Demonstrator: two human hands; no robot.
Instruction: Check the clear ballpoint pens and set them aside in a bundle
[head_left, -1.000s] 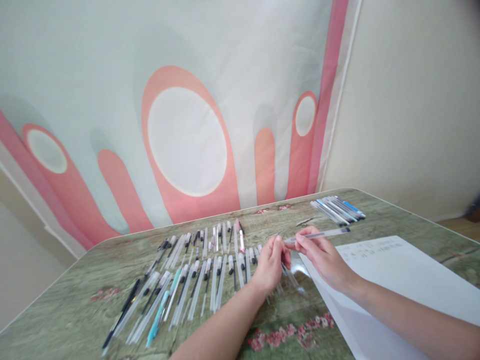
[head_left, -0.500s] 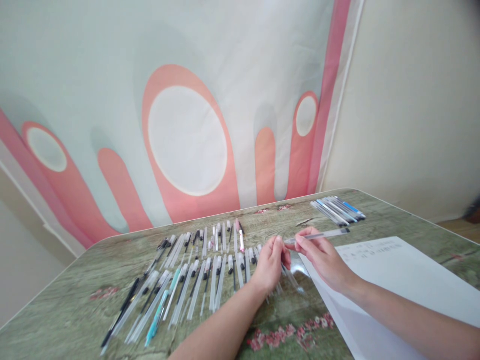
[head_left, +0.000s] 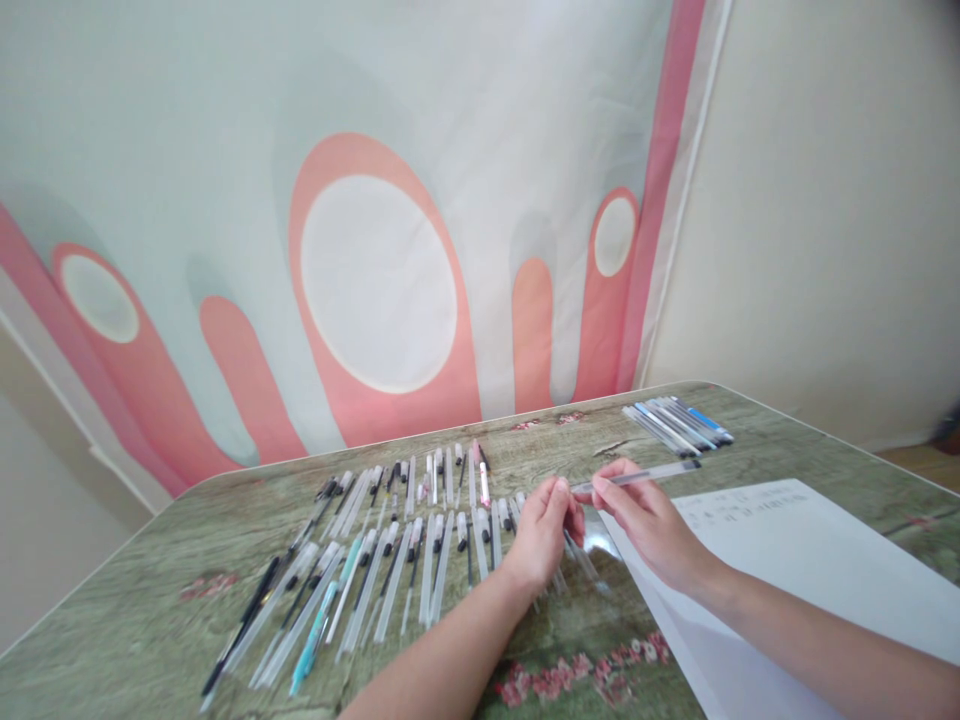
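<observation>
Between my two hands is a translucent pen (head_left: 660, 472) with a dark end pointing right. My right hand (head_left: 637, 505) pinches its barrel. My left hand (head_left: 544, 525) is closed at the pen's left end, its fingertips pressed together there; exactly what they grip is partly hidden. Below my left hand, several clear pen parts (head_left: 585, 562) lie on the table, partly covered by it. A white sheet of paper (head_left: 787, 580) with faint handwriting lies under my right forearm.
Rows of disassembled pens, barrels, caps and refills (head_left: 382, 570) spread across the left and middle of the patterned table (head_left: 112, 620). A turquoise pen (head_left: 319, 640) lies among them. Several pens (head_left: 679, 422) are bunched at the back right. A printed curtain (head_left: 495, 150) hangs behind.
Both hands keep almost the same place, with the pen still held between them. The pen's angle and the view have shifted very slightly.
</observation>
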